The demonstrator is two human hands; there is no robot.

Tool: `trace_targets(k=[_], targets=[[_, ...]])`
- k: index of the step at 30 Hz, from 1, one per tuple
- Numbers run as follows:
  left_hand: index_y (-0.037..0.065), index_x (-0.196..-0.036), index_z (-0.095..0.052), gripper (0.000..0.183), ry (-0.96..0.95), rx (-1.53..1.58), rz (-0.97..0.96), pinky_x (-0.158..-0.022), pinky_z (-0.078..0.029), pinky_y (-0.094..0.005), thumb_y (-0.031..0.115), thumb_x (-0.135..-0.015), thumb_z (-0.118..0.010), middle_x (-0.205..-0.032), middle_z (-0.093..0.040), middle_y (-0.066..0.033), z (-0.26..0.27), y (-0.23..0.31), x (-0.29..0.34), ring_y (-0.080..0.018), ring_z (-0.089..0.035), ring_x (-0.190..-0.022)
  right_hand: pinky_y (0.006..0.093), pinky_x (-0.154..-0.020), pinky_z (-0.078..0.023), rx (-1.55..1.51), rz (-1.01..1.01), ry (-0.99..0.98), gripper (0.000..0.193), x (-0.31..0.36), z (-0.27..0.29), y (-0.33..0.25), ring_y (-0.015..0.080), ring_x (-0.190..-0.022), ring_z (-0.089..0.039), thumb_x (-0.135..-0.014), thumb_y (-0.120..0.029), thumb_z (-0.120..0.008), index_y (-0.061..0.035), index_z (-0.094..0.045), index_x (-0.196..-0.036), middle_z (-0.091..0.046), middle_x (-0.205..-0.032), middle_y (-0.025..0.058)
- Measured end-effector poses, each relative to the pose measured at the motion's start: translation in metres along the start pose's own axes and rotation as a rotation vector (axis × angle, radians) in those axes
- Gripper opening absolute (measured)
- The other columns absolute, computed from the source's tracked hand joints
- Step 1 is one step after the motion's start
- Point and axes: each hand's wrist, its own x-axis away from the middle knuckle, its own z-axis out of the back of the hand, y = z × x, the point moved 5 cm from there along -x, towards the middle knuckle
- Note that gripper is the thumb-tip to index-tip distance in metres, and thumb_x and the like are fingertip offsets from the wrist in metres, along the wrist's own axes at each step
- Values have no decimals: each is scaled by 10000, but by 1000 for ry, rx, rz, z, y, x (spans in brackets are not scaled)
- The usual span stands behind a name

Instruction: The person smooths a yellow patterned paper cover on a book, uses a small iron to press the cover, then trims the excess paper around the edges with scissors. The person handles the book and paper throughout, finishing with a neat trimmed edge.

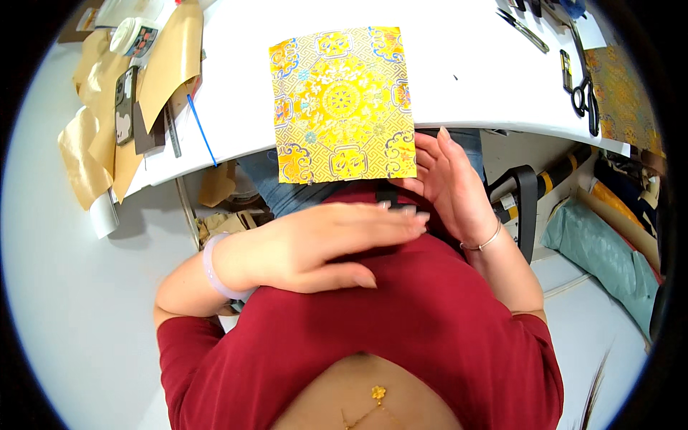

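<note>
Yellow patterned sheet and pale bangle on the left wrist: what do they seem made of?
Yellow patterned sheet: probably satiny brocade fabric, from its sheen and woven-looking motifs. Pale bangle: polished stone, glass or plastic, from its smooth, milky lilac surface; can't tell which.

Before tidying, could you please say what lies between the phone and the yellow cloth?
The head view shows brown paper, a dark sheet, a grey strip, a blue stick and white tabletop.
</note>
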Motion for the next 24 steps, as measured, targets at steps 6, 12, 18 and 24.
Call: trace_targets(k=[6,12,18,24], targets=[[-8,-1423,-468,577,519,-1054,247,-1179,-285,-464,349,-976,-539,-1525,-396,-216,61,-1,7,-384,-349,-1434,384,-1076,-441,0,-43,-88,710,-14,-16,-6,217,-1207,-592,-1020,-567,-347,24,-438,-1404,-587,-1335,145],[-23,-1335,-554,512,134,-232,40,-1143,-341,-449,359,-994,-554,-1419,-522,-220,-12,-4,10,-372,-474,-1342,367,-967,-522,45,-66,-62,376,-12,-23,-8,176,-1093,-654,-1007,-263,-557,-8,-584,-1281,-675,-1210,82],[-15,-1202,-646,244,580,425,362,-1020,-463,-317,42,-979,-563,-1223,-667,-81,-26,-44,56,-174,-594,-1184,286,-946,-509,138,5,-90,370,-20,-28,-3,130,-1045,-654,-943,-85,-656,38,-556,-1278,-681,-1175,92],[-18,-1408,-416,498,1156,817,104,-1091,-406,-350,29,-958,-624,-1360,-556,-127,-36,-63,55,-195,-530,-1267,279,-953,-502,94,67,-149,348,-13,-44,11,123,-1049,-650,-939,-41,-646,29,-545,-1265,-681,-1176,85]])
